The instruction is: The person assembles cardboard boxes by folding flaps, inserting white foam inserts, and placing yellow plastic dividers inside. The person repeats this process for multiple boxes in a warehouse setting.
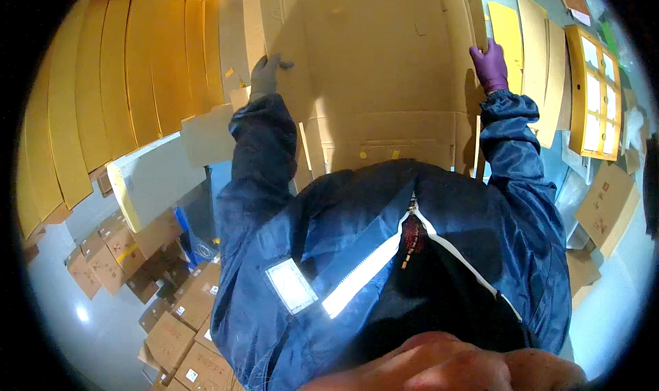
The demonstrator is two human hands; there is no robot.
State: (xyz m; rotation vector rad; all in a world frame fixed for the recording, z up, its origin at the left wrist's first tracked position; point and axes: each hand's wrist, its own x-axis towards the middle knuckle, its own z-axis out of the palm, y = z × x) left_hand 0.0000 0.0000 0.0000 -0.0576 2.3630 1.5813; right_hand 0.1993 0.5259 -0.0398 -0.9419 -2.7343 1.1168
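Observation:
A large open cardboard box (381,65), its inside turned toward me, fills the upper middle in front of my body. At its left side wall, my left hand (264,75) in a greyish glove is closed on the edge, the thumb lying on the inner face. My right hand (489,65), in a purple glove, grips the right wall's edge with its fingers wrapped round. Both arms are stretched forward in dark blue sleeves. The lower flap of the box lies close to my chest, and my jacket partly covers it.
Several tall cardboard sheets (137,68) stand in a row at the left. Stacked cartons (171,339) sit at the lower left, beside a pale panel (154,178). To the right are yellow and brown boards (535,62), a yellow-framed rack (596,92) and another carton (605,206).

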